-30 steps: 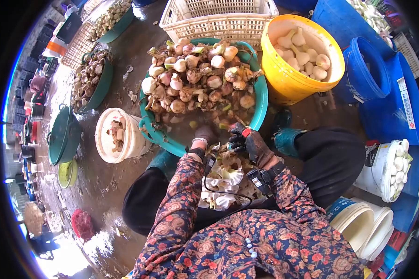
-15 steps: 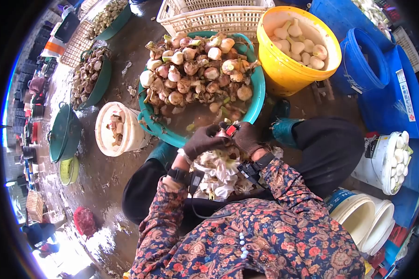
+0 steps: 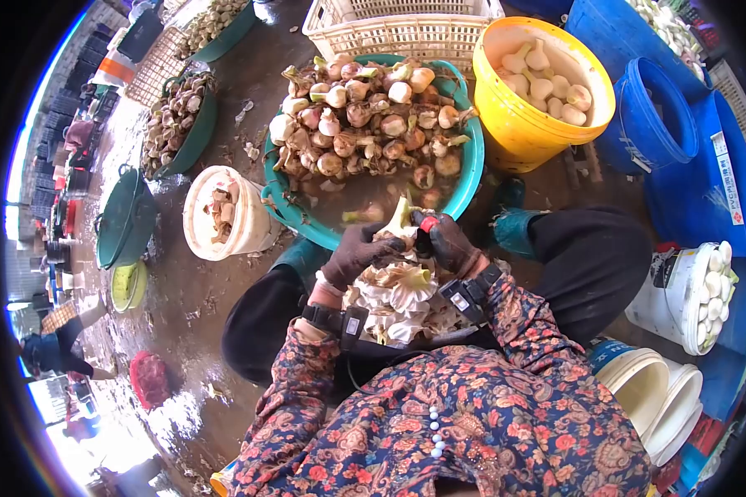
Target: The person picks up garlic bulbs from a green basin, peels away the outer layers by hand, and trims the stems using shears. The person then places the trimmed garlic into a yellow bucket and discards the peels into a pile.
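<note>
Head camera: what has changed at the person's hands?

"A second ago the left hand (image 3: 356, 255) was down at the near side of the green tub (image 3: 475, 161), and the right hand (image 3: 452, 244) was apart from it. Half a second ago the two came together, with dark gloved fingers hiding much of what lay between them. Now a garlic (image 3: 401, 219) shows there, its pale stem pointing up toward the tub."

Where exactly is the garlic?

"Between the hands, just above the white peel (image 3: 389, 311) in the person's lap and in front of the tub's near rim."

And how does each hand stand?

"The left is closed around the garlic. The right is bent close beside it, with a red piece (image 3: 428, 224) at its fingers; whether it grips anything cannot be told."

Has anything else moved?

"The tub keeps its heap of brown garlic (image 3: 373, 124), and the yellow bucket (image 3: 514, 128) beside it holds peeled bulbs (image 3: 555, 89) as before. The white bucket (image 3: 263, 228) is also unchanged, left of the tub, with scraps (image 3: 222, 214) inside."
</note>
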### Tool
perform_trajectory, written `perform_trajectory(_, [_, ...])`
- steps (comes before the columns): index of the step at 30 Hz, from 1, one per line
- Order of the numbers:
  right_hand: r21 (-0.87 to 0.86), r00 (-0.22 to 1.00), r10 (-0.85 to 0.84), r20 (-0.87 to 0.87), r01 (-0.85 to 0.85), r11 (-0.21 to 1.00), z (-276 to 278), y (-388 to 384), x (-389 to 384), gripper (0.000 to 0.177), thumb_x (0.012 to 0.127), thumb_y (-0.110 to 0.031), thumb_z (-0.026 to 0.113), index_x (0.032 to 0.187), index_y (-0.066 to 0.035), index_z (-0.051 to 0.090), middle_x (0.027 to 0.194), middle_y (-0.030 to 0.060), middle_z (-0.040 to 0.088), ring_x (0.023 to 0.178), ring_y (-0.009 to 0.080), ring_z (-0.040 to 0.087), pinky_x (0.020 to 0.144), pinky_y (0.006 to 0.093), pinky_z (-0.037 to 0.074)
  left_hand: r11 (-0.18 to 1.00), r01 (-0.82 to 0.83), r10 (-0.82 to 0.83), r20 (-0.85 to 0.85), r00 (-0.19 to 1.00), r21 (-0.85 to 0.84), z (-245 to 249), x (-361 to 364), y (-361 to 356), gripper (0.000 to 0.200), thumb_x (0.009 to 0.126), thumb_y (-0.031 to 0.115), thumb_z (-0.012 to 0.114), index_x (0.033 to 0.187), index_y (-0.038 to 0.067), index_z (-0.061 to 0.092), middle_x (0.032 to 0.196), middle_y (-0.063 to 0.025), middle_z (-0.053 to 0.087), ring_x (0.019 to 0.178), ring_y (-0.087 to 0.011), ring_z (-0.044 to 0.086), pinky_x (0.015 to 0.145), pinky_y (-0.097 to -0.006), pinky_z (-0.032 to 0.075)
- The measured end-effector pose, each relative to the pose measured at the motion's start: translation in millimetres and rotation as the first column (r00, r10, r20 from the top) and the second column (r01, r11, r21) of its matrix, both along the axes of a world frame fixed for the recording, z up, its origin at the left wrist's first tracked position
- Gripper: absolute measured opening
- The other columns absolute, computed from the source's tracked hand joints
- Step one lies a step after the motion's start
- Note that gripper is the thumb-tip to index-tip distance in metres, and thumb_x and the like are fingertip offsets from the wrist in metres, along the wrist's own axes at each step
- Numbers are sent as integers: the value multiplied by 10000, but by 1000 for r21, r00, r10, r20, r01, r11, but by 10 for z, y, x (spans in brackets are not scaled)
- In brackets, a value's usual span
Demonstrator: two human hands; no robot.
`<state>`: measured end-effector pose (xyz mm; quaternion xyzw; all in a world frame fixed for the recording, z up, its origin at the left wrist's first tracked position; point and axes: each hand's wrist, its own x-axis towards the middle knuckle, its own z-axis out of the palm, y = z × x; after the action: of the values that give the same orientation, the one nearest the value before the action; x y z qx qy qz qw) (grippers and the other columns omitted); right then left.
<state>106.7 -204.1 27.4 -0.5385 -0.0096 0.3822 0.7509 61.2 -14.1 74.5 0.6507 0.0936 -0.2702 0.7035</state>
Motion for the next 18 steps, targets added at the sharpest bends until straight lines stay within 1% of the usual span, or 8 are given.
perform_trajectory(3, [54,961,-179,-210,194,980,-413,183,56,432,906,-459,454,1013,-58,574,749,28,601,593,115,559,520,241,457,977,-204,213,202,956,-64,-163,-91,-245,479,723,131,734,1119,-56,541,991,-67,621,863,-124,578,771,-261,466])
perform_trajectory(5, [431,867,171,-468,55,901,-324,91,50,538,880,-542,440,1069,-53,560,804,36,616,605,129,582,542,266,488,984,0,-36,196,980,180,-111,-89,-228,615,724,152,754,1215,-63,455,1136,-103,557,998,-146,551,897,-285,435])
perform_trajectory(7, [223,889,-7,-458,122,967,-257,143,-39,506,893,-537,421,992,-65,575,718,-2,578,530,109,523,488,243,441,947,-288,176,518,837,144,-136,-71,-296,637,717,158,756,1224,-65,442,1120,-122,578,990,-161,563,855,-298,455])
perform_trajectory(8, [221,888,-5,-460,120,968,-267,141,-21,506,893,-537,421,992,-65,575,718,-2,578,530,109,523,488,243,441,788,-429,31,668,744,441,-107,-53,-260,530,712,157,752,1144,-54,529,1007,-136,633,909,-179,603,779,-308,480])
perform_trajectory(10, [-251,998,27,59,-12,968,-290,160,43,441,872,-507,501,834,-76,585,639,-11,534,513,92,482,456,253,389,782,-272,-144,587,797,561,-73,-51,-161,449,715,150,744,1083,-42,573,947,-138,647,865,-185,615,745,-311,485])
perform_trajectory(13, [-209,990,134,45,-122,970,-323,173,36,378,869,-438,554,817,-65,590,621,-17,524,517,83,463,463,258,367,680,-130,-286,424,859,721,-205,-60,-132,252,752,149,711,932,-17,654,834,-106,665,761,-169,621,675,-296,489])
perform_trajectory(16, [-11,983,155,98,-155,988,-77,83,34,306,845,-289,624,1004,-37,553,847,20,582,740,87,537,647,233,445,940,-326,310,145,940,104,-381,-70,-63,246,839,142,631,992,-49,619,873,-22,646,757,-109,575,683,-238,467])
perform_trajectory(18, [109,971,134,199,-158,981,4,75,34,332,848,-232,624,1092,-35,519,943,24,585,835,84,553,731,215,461,910,-394,391,-46,919,-127,-368,-92,-4,250,854,97,599,1056,-50,586,919,-31,638,801,-111,581,718,-249,473])
